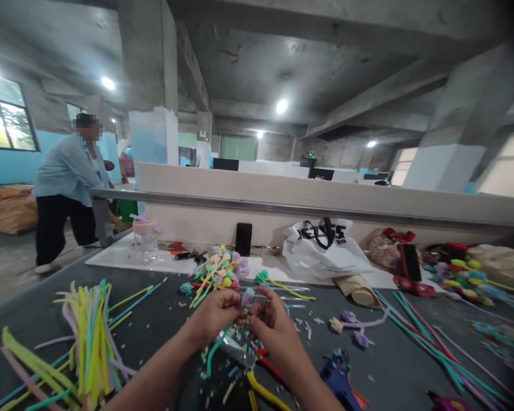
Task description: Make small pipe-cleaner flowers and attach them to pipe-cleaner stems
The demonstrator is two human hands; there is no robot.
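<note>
I see left hand (217, 315) pinched narrow on small lilac fuzzy pipe-cleaner tuft (248, 296), between both hands above dark grey tabletop (165, 305). Right hand (274, 324): fingers curled close beside tuft; whether gripping, I cannot tell. Curved teal fuzzy stem (211, 357) shows below left hand. Multicoloured fuzzy flower bunch (223, 269) lies beyond; yellow-lilac-teal pipe-cleaner bundle (89, 337) lies left.

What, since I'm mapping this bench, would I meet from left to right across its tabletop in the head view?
Left stem pile, left hand, right hand, blue tool, right flower cluster.
</note>
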